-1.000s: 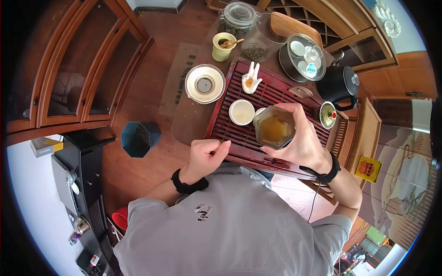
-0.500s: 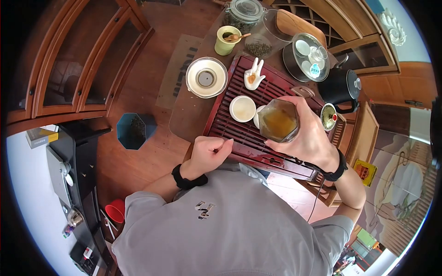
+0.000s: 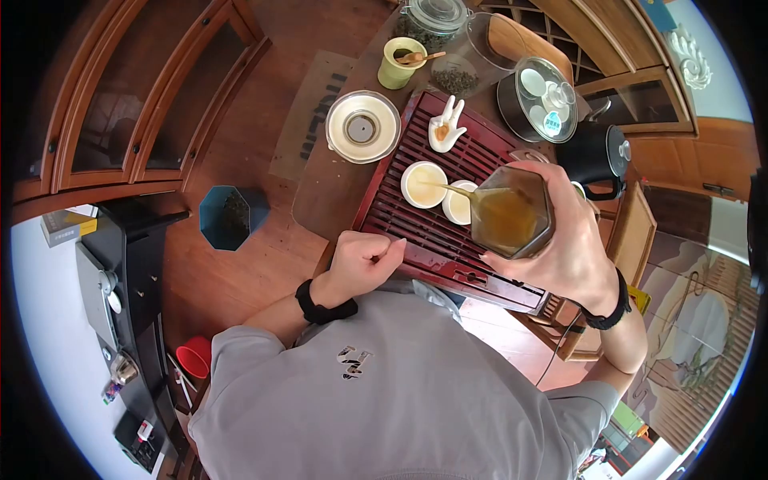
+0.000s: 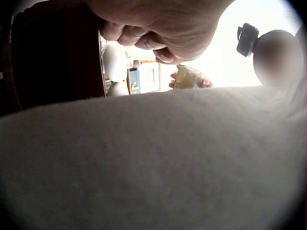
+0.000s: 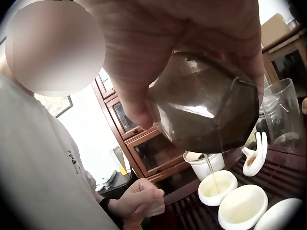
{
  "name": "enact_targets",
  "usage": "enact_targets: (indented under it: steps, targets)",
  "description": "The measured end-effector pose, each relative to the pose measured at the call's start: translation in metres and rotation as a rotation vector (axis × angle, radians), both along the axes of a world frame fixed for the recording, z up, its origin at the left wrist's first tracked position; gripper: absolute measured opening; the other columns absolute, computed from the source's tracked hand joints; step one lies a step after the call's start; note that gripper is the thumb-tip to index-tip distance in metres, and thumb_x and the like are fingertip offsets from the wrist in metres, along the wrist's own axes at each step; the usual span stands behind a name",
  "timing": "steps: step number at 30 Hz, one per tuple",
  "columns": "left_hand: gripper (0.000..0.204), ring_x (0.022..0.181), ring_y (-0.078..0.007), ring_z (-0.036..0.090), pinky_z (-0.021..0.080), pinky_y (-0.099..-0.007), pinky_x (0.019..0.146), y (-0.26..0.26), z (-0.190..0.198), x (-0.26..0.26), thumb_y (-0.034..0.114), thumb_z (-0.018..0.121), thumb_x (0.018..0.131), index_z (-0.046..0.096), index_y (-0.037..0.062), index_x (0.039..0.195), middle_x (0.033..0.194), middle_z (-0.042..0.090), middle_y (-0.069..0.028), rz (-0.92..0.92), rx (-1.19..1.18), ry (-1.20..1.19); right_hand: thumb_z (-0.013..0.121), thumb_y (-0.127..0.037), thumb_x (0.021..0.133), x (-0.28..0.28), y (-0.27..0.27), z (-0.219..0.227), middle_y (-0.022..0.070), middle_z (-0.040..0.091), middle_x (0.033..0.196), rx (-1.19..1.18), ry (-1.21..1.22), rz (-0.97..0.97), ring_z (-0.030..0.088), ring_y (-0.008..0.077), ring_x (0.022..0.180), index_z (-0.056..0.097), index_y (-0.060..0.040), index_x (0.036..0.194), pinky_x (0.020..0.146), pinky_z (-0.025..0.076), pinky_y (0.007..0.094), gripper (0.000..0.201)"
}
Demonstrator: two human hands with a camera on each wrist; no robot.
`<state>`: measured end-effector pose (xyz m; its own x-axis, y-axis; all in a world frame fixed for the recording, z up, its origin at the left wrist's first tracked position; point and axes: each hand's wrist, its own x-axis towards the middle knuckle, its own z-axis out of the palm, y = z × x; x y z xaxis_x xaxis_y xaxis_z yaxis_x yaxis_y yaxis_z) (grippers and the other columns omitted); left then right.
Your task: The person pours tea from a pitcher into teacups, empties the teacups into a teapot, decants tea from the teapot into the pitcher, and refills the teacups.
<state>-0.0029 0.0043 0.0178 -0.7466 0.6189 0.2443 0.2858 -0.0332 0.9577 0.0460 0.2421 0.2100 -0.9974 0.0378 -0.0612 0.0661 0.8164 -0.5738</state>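
Note:
My right hand [image 3: 572, 240] grips a faceted glass pitcher [image 3: 512, 210] of amber tea, tilted to the left. From its lip a thin stream runs into a white teacup [image 3: 419, 192], seen also in the right wrist view as the cup [image 5: 217, 190] under the stream. A second white cup [image 3: 458, 210] stands beside it, holding pale liquid; a third cup [image 5: 283, 218] shows at the right wrist view's lower edge. The cups sit on a slatted red-brown tea tray [image 3: 400, 232]. My left hand [image 3: 364, 262] holds nothing, its fingers curled, near the tray's front left corner.
A white hand-shaped figurine [image 3: 445, 132] stands behind the cups. Left of the tray sits a bowl-like strainer [image 3: 362, 148]. A green pot [image 3: 394, 74] with a wooden scoop, a lidded round container [image 3: 522, 104] and a black kettle [image 3: 590, 152] line the back.
My right hand has moved right with the pitcher, tilting it further, and tea now streams into the left cup. The second cup shows more fully. My left hand stays curled in nearly the same place.

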Motion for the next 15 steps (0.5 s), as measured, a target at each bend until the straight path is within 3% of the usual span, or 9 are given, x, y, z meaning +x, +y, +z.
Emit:
enact_targets:
  steps: [3, 15]
  targets:
    - [0.045, 0.039, -0.0179, 0.031, 0.024, -0.0331, 0.040, 0.002, 0.002, 0.001, -0.002, 0.068, 0.088, 0.037, 0.0014, 0.055, 0.049, 0.033, -0.0089, 0.013, 0.032, -0.028, 0.095, -0.019, 0.059, -0.001, 0.000, 0.008, 0.0168, 0.065, 0.114, 0.032, 0.023, 0.015, 0.067, 0.0329, 0.103, 0.052, -0.0001, 0.127, 0.089, 0.055, 0.0391, 0.083]
    - [0.046, 0.039, -0.0207, 0.031, 0.024, -0.0339, 0.040, 0.002, 0.003, 0.000, -0.001, 0.069, 0.087, 0.036, 0.0021, 0.054, 0.048, 0.032, -0.0089, 0.012, 0.022, 0.003, 0.095, -0.020, 0.060, 0.000, -0.002, 0.005, 0.0192, 0.066, 0.113, 0.030, 0.012, -0.008, 0.068, 0.0339, 0.103, 0.052, 0.0011, 0.128, 0.090, 0.055, 0.0388, 0.083]
